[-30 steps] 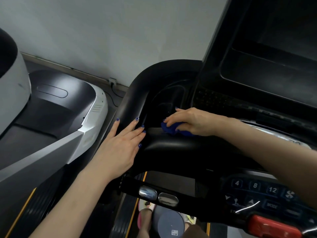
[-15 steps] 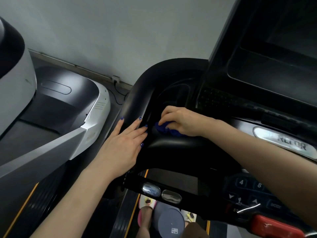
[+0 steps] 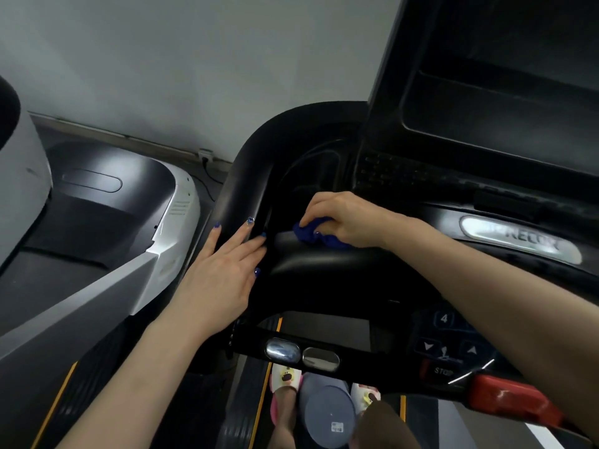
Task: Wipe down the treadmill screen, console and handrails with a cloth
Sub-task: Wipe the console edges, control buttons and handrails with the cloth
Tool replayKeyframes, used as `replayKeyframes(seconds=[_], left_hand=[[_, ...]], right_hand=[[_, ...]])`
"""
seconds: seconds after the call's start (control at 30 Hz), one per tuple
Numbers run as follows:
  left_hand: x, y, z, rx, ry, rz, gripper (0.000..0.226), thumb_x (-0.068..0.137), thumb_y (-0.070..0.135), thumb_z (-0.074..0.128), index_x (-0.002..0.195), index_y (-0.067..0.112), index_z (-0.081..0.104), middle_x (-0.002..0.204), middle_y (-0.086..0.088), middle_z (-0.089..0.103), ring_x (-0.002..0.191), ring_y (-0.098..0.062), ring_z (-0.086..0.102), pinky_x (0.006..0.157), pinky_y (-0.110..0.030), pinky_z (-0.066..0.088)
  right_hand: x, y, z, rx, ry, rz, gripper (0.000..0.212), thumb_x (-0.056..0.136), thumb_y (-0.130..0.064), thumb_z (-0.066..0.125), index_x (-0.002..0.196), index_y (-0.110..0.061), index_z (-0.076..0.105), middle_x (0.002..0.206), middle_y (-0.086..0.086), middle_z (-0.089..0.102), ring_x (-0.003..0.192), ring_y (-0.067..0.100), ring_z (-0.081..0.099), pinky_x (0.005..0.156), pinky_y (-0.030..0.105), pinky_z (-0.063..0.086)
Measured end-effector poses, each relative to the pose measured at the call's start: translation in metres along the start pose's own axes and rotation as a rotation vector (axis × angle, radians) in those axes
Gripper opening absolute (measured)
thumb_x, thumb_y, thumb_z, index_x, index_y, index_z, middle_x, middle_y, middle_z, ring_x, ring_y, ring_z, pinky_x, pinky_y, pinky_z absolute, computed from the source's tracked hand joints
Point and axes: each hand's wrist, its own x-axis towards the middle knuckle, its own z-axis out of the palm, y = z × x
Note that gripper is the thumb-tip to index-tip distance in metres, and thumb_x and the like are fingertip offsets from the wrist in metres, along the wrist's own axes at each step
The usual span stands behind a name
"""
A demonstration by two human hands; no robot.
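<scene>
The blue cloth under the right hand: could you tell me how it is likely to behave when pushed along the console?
The blue cloth is bunched into soft folds under the right hand, so it is probably floppy and light. Gripped by curled fingers, it should follow the console curve. On that smooth, glossy plastic it would likely slide easily.

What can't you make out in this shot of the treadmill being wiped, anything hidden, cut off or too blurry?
- Blue cloth: mostly covered by the right hand, head view; its size and fold are unclear.
- Screen: cut off by the top and right edges, dark, nothing readable.
- Keypad: partly hidden behind the right forearm; only a few keys show.
- Logo plate: glare blurs its first letters.
- Left hand lies flat on the handrail; the surface beneath is hidden.
</scene>
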Motion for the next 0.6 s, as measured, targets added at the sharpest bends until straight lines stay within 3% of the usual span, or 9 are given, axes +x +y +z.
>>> replayKeyframes(seconds=[0.1,0.2,0.3,0.47,0.6], left_hand=[[0.002,0.005,-0.005,0.011,0.000,-0.012,0.041,0.090,0.022,0.051,0.126,0.010,0.065,0.137,-0.002,0.061,0.143,-0.023,0.037,0.116,-0.054,0.012],[0.005,0.019,-0.012,-0.044,0.009,-0.044,0.044,0.086,0.014,0.069,0.129,0.009,0.063,0.139,-0.004,0.059,0.144,-0.024,0.035,0.116,-0.062,0.015],[0.005,0.041,-0.019,-0.119,0.057,-0.050,0.044,0.089,0.014,0.066,0.133,0.010,0.060,0.146,-0.004,0.052,0.147,-0.023,0.029,0.117,-0.061,0.016],[-0.002,0.089,-0.023,-0.273,0.156,-0.019,0.042,0.095,0.018,0.054,0.136,0.011,0.057,0.150,-0.002,0.047,0.149,-0.018,0.020,0.118,-0.053,0.013],[-0.016,0.136,-0.024,-0.344,0.191,-0.014,0.054,0.093,0.033,0.033,0.138,0.013,0.055,0.153,0.000,0.043,0.150,-0.016,0.020,0.119,-0.051,0.013]], right_hand=[[-0.016,0.001,-0.004,0.014,0.084,0.020,0.030,0.089,-0.003,0.065,0.117,-0.015,0.070,0.116,-0.005,0.057,0.106,0.012,0.056,0.098,0.023,0.044],[-0.036,-0.002,-0.013,0.051,0.264,0.035,0.031,0.088,-0.003,0.067,0.117,-0.015,0.069,0.111,-0.006,0.059,0.103,0.011,0.058,0.092,0.016,0.043],[-0.065,-0.005,-0.023,0.104,0.386,0.079,0.034,0.088,-0.002,0.066,0.120,-0.015,0.067,0.114,-0.004,0.061,0.104,0.007,0.056,0.089,0.006,0.040],[-0.124,-0.015,-0.027,0.205,0.617,0.170,0.039,0.085,-0.004,0.070,0.122,-0.016,0.064,0.121,-0.005,0.062,0.109,0.005,0.057,0.089,0.003,0.038],[-0.180,-0.027,-0.022,0.290,0.770,0.177,0.043,0.080,-0.006,0.077,0.121,-0.012,0.066,0.147,-0.004,0.044,0.130,0.010,0.048,0.105,0.025,0.043]])
